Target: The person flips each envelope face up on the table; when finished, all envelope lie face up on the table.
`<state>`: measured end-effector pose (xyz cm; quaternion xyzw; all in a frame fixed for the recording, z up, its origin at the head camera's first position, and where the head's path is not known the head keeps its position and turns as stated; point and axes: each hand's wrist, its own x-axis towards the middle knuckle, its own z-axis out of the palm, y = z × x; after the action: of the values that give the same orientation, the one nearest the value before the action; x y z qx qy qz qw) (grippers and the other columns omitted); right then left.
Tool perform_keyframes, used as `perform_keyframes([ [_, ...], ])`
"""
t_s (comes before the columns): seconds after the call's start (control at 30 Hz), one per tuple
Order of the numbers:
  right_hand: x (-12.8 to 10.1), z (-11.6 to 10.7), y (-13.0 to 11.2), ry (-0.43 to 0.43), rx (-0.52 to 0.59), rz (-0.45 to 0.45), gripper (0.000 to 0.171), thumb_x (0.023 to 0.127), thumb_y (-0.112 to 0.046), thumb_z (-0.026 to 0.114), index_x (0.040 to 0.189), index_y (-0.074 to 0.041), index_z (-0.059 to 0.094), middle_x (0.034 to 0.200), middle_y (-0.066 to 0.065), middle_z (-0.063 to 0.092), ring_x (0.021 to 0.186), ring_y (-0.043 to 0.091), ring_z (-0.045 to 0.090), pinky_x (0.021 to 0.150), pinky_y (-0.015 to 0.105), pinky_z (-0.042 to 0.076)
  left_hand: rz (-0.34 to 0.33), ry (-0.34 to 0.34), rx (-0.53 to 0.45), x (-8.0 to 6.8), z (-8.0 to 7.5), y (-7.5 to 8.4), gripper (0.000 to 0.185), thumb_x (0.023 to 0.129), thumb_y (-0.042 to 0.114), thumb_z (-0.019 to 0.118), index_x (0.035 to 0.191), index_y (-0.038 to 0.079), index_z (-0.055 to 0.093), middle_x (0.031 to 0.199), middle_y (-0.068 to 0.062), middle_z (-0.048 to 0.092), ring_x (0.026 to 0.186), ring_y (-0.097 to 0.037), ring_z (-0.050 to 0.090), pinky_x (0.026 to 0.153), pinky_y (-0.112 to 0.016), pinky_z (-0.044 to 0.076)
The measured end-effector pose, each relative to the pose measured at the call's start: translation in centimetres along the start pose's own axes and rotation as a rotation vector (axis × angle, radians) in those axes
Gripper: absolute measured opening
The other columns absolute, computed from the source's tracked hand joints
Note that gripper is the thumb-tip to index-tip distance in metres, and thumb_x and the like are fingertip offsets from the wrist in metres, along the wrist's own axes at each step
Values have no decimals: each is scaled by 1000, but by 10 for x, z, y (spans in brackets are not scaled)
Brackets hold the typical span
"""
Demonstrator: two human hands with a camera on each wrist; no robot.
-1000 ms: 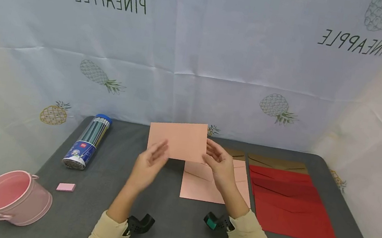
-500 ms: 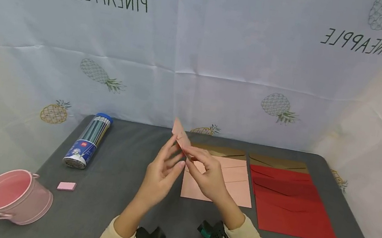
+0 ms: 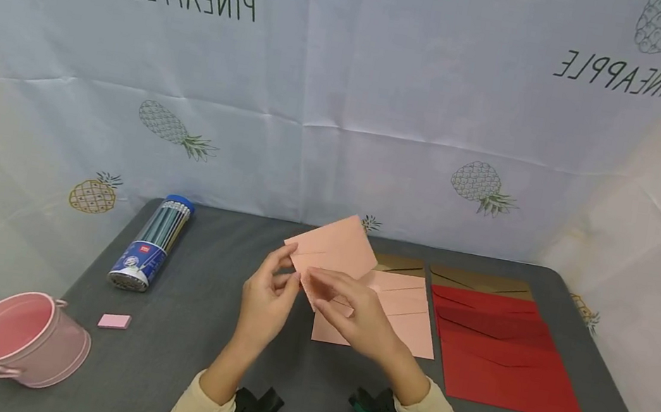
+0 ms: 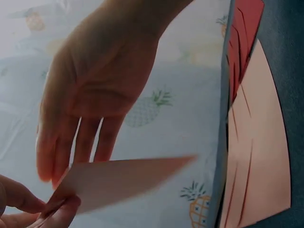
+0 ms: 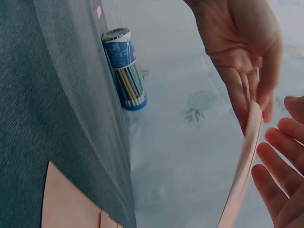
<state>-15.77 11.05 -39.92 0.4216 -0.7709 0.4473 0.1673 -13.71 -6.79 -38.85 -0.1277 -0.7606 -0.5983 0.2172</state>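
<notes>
I hold a pink envelope (image 3: 333, 253) tilted in the air above the grey table (image 3: 190, 327). My left hand (image 3: 287, 271) pinches its lower left corner between thumb and fingers; the left wrist view shows that pinch (image 4: 57, 209) on the envelope (image 4: 123, 183). My right hand (image 3: 322, 282) lies along the envelope's lower edge with fingers stretched out. In the left wrist view its fingers (image 4: 71, 147) hang straight behind the paper. The right wrist view shows the envelope (image 5: 247, 161) edge-on between both hands.
A stack of pink envelopes (image 3: 410, 317) lies under my hands, with red envelopes (image 3: 506, 360) to the right and brown ones (image 3: 479, 282) behind. A pencil tube (image 3: 152, 243), pink eraser (image 3: 114, 322) and pink bucket (image 3: 21, 341) sit on the left.
The envelope was flipped: flat-on a second ago, edge-on half a second ago, now its flap side faces me. My left hand has taken its corner and my right hand's pinch has loosened.
</notes>
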Motion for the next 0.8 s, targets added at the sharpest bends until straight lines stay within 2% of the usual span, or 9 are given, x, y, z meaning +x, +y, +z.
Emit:
perform_keyframes([
  [0.1, -8, -6, 9, 36, 3, 73, 44, 88, -6, 65, 131, -4, 55, 129, 10, 60, 118, 21, 57, 91, 38, 51, -31, -19, 18, 2, 0, -6, 42, 90, -5, 53, 130, 8, 54, 106, -15, 65, 46, -3, 48, 38, -15, 29],
  [0.17, -14, -12, 16, 102, -31, 116, 45, 86, -4, 67, 130, -5, 57, 128, 9, 60, 117, 22, 57, 93, 37, 50, -53, -42, -2, 4, -1, -11, 43, 89, -7, 50, 130, 8, 55, 105, -15, 65, 42, 0, 38, 37, -15, 24],
  [0.3, -26, -28, 31, 298, -84, 190, 47, 81, 5, 68, 126, -2, 59, 129, 15, 58, 119, 28, 54, 99, 26, 45, -104, -98, -85, 9, -2, -18, 46, 88, -12, 47, 131, 3, 52, 105, -20, 63, 41, -4, 33, 40, -16, 24],
  [0.43, -33, -45, 32, 437, -102, 271, 47, 79, 11, 66, 125, 9, 56, 130, 26, 54, 121, 37, 49, 101, 12, 37, -147, -151, -192, 13, -4, -27, 46, 88, -16, 44, 131, -3, 49, 106, -27, 59, 51, -10, 48, 47, -18, 35],
  [0.6, -40, -60, 36, 462, -9, 394, 47, 84, 10, 63, 129, 13, 49, 134, 28, 48, 120, 36, 47, 98, 10, 38, -164, -185, -261, 17, -9, -41, 45, 89, -14, 45, 131, 0, 50, 107, -26, 58, 59, -10, 55, 53, -18, 45],
  [0.8, -53, -66, 65, 441, 152, 463, 50, 84, 9, 63, 133, 7, 48, 130, 24, 49, 109, 18, 54, 85, 12, 47, -220, -230, -313, 21, -15, -58, 43, 89, -11, 48, 131, 0, 49, 114, -26, 56, 80, -10, 63, 67, -22, 54],
])
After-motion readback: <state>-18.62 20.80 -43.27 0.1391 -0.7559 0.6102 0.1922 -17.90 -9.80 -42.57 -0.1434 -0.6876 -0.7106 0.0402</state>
